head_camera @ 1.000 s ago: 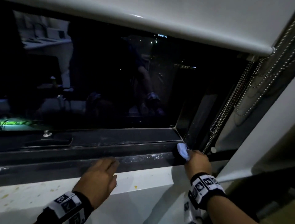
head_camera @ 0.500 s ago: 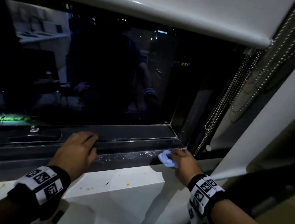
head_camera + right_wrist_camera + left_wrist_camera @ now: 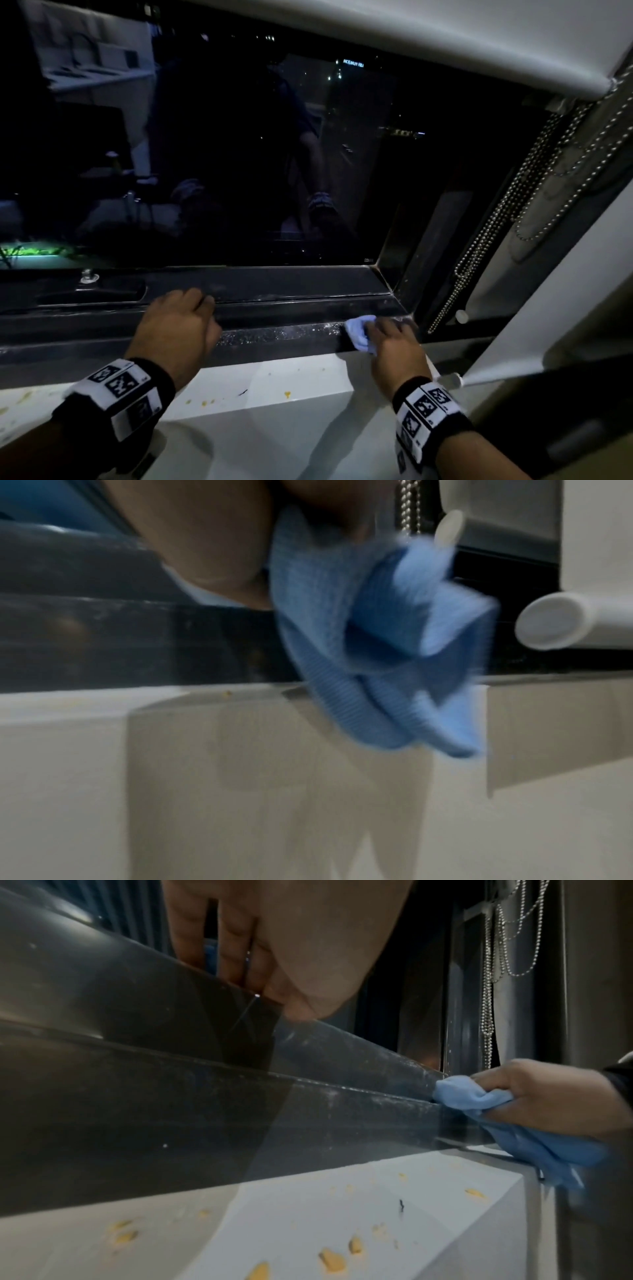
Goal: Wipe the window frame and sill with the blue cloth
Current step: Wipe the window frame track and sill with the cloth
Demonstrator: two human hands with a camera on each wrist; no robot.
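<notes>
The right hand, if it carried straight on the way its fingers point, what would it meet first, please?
The right hand, holding the blue cloth on the dusty frame ledge, points up and forward toward the frame's right corner. It would probably first meet the dark side frame upright; the bead chain hangs further right. Depth is uncertain.

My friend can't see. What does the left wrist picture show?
A right hand grips a blue cloth against a dusty black window frame. The left hand rests on the frame above a white sill dotted with yellow crumbs.

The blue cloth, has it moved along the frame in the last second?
Yes. The blue cloth has slid left along the dark window frame, away from the bead chain at the right corner.
</notes>
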